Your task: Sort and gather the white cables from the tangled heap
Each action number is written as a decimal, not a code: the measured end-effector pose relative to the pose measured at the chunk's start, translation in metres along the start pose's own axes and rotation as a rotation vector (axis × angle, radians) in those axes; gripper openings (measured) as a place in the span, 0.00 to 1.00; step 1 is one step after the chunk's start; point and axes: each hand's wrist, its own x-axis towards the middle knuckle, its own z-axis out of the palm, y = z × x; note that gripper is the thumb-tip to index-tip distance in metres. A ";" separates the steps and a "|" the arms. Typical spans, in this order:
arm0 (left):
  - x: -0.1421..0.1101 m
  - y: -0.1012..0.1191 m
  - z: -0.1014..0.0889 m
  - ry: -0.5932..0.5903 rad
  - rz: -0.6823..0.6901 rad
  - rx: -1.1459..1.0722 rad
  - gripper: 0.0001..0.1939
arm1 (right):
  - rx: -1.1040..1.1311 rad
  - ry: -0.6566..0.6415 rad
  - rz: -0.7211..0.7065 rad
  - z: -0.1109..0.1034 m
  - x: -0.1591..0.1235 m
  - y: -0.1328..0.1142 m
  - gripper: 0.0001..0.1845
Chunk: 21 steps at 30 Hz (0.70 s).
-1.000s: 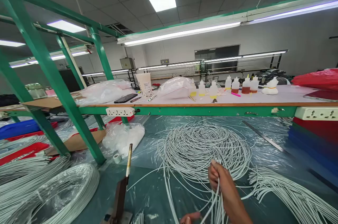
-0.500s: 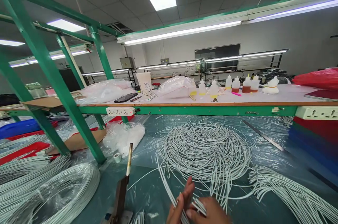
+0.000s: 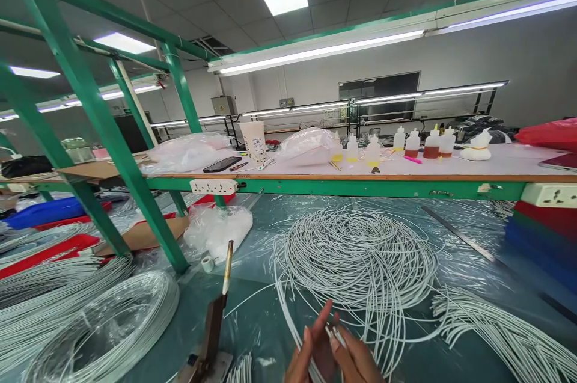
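Observation:
At the bottom centre my left hand (image 3: 303, 365) has a few white cables (image 3: 288, 317) between its thumb and palm, with its index finger stretched upward. Right beside it, my right hand (image 3: 356, 359) is closed on short white cable ends (image 3: 334, 335), whose tips point up toward the left fingers. Behind both hands lies a large loose coil of white cable (image 3: 356, 251), its strands spilling down toward me. A dark metal hand tool or lever (image 3: 211, 329) with a worn light handle stands left of my hands. Below it a small bunch of cut cable ends (image 3: 241, 369) is partly out of frame.
Cable bundles lie at the right (image 3: 505, 329) and in a wrapped coil (image 3: 157, 311) at the left. A steel ruler (image 3: 460, 232) rests behind. Green posts (image 3: 121, 160) carry a shelf (image 3: 406, 189) with squeeze bottles (image 3: 412, 145), a phone and plastic bags. A tape roll (image 3: 207, 264) sits left.
The view has shifted slightly, so the scene sits a little further right. My right hand's fingers have drawn together around the cable ends, close against my left hand.

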 end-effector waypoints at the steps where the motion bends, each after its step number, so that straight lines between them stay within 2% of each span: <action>1: 0.001 -0.002 -0.003 -0.013 0.007 -0.028 0.26 | -0.017 0.033 -0.011 -0.001 0.001 0.002 0.26; 3: 0.002 -0.006 -0.010 0.000 0.018 -0.046 0.24 | -0.048 0.004 -0.038 -0.004 0.005 0.007 0.26; 5: 0.003 -0.010 -0.015 0.017 0.043 -0.041 0.22 | -0.073 -0.093 -0.033 -0.003 0.009 0.011 0.23; 10: 0.007 -0.012 -0.022 0.119 0.090 0.118 0.23 | -0.106 -0.261 0.107 0.005 0.010 0.013 0.15; 15: 0.004 -0.010 -0.020 0.192 0.148 0.263 0.23 | -0.042 -0.371 0.064 0.004 0.009 0.008 0.19; 18: 0.002 -0.009 -0.016 0.156 0.139 0.248 0.23 | -0.011 -0.419 0.035 0.005 0.008 0.007 0.27; 21: 0.000 -0.007 -0.012 0.109 0.126 0.191 0.22 | 0.034 -0.302 0.025 0.008 0.004 0.008 0.32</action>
